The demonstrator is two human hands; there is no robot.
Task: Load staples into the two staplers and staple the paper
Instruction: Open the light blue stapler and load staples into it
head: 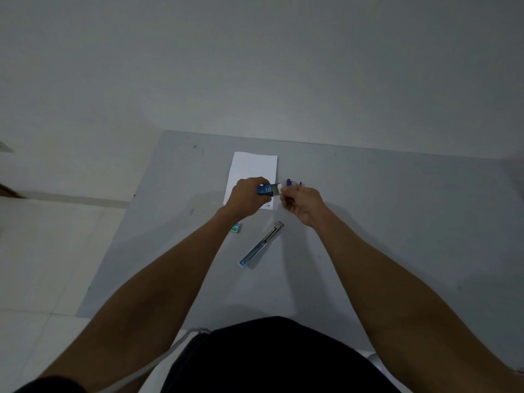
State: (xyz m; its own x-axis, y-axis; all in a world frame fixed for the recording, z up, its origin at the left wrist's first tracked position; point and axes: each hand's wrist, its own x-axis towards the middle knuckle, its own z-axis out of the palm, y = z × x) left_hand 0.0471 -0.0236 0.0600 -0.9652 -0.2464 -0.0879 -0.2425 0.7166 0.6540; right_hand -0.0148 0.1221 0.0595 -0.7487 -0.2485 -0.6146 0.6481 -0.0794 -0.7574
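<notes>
Staple box [266, 190] blue, "10" | L hand [247, 194] fingers wrap it | R hand [303, 202] fingers pinch white end [278, 189] | contents hidden

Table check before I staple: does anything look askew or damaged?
Only the blue stapler lies diagonally on the table, swung open flat, probably for loading. No spill or damage shows.

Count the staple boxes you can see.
2. The blue box is gripped by the left hand, the right hand pinching its white end; the green box lies on the table beside the left forearm. Hands may hide others.
</notes>
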